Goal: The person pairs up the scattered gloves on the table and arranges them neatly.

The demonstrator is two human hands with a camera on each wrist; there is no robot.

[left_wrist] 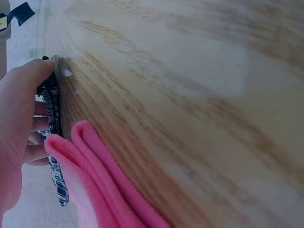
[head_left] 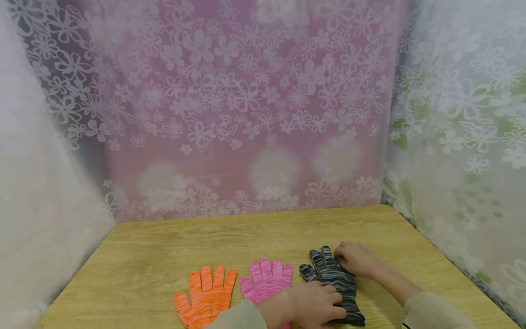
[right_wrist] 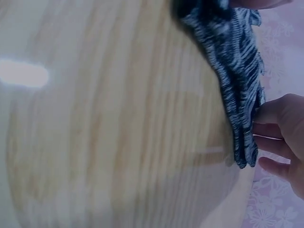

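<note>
A black-and-grey striped knit glove [head_left: 338,279] lies on the wooden table, its fingers toward the far side. My left hand [head_left: 316,304] rests across its palm and cuff, fingers extended; the left wrist view shows the thumb [left_wrist: 42,70] at the cuff edge. At the glove's far right fingers, my right hand [head_left: 357,259] pinches the knit with bent fingers. In the right wrist view, thumb and fingers [right_wrist: 270,114] meet the glove's edge. Left of it lies a pink knit glove [head_left: 265,278], partly hidden by my left forearm.
An orange knit glove [head_left: 211,292] lies at the left of the row, its lower part covered by my sleeve [head_left: 242,317]. The wooden table [head_left: 164,246] extends beyond the gloves. Flower-patterned curtains [head_left: 246,114] hang at the back and both sides.
</note>
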